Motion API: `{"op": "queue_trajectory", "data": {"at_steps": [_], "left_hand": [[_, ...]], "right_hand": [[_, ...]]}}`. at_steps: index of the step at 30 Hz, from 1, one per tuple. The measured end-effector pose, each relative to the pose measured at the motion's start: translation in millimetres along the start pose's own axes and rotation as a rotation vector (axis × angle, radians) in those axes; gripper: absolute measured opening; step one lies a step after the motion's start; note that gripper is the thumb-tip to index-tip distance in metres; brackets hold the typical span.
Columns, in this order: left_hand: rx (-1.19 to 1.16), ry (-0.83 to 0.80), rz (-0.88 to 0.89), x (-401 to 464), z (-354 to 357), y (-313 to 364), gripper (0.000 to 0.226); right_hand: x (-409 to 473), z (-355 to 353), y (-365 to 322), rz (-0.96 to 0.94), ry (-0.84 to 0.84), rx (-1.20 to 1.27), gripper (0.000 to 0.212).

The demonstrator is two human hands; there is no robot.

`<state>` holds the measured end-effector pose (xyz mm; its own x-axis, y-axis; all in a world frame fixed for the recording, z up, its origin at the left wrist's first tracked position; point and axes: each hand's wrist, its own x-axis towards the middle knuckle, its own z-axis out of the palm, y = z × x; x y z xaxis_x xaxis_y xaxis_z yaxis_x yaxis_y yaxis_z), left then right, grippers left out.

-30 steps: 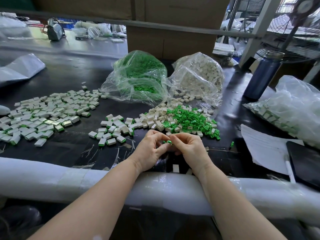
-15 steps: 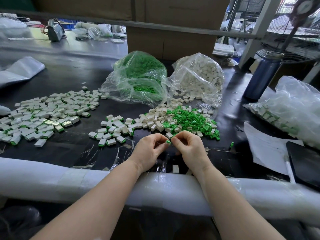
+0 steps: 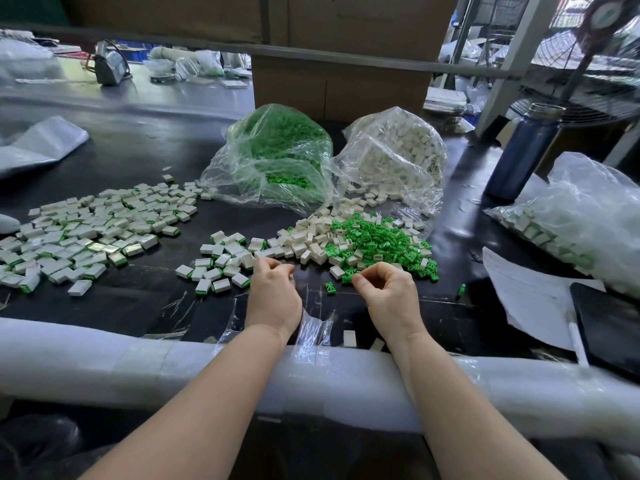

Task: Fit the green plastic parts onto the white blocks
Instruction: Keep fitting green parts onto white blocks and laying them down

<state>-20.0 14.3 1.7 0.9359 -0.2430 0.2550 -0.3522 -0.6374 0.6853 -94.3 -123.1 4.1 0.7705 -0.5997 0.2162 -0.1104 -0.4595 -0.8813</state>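
Loose green plastic parts (image 3: 377, 240) lie heaped on the black table, mixed with bare white blocks (image 3: 311, 237) to their left. Fitted blocks with green ends lie in a small cluster (image 3: 221, 261) and a wide spread (image 3: 86, 233) further left. My left hand (image 3: 273, 292) hovers at the edge of the small cluster, its fingers curled round a small block that is mostly hidden. My right hand (image 3: 388, 292) pinches a green part (image 3: 347, 279) at the near edge of the heap. A single green part (image 3: 330, 288) lies between my hands.
Behind the heaps sit a clear bag of green parts (image 3: 277, 157) and a bag of white blocks (image 3: 394, 157). At the right are a blue bottle (image 3: 519, 154), another bag (image 3: 581, 216), paper (image 3: 533, 296) and a dark tablet (image 3: 609, 327). A foam-wrapped rail (image 3: 138, 362) runs under my forearms.
My hands were together on one block with a green end. They have parted: the left went left toward the fitted cluster, the right went right to the green heap.
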Motion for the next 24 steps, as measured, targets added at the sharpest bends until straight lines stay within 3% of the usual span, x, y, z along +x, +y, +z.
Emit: {"op": "queue_trajectory", "data": {"at_steps": [10, 18, 24], "left_hand": [[0.258, -0.058, -0.056, -2.4, 3.7, 0.8, 0.027], [0.287, -0.099, 0.244, -7.5, 3.8, 5.2, 0.036], [0.264, -0.155, 0.251, -6.6, 4.9, 3.7, 0.030]], "right_hand": [[0.9, 1.2, 2.0, 0.000, -0.014, -0.213, 0.005], [-0.8, 7.6, 1.0, -0.088, -0.182, -0.473, 0.041], [0.0, 10.3, 1.1, -0.112, -0.243, -0.612, 0.037]]}}
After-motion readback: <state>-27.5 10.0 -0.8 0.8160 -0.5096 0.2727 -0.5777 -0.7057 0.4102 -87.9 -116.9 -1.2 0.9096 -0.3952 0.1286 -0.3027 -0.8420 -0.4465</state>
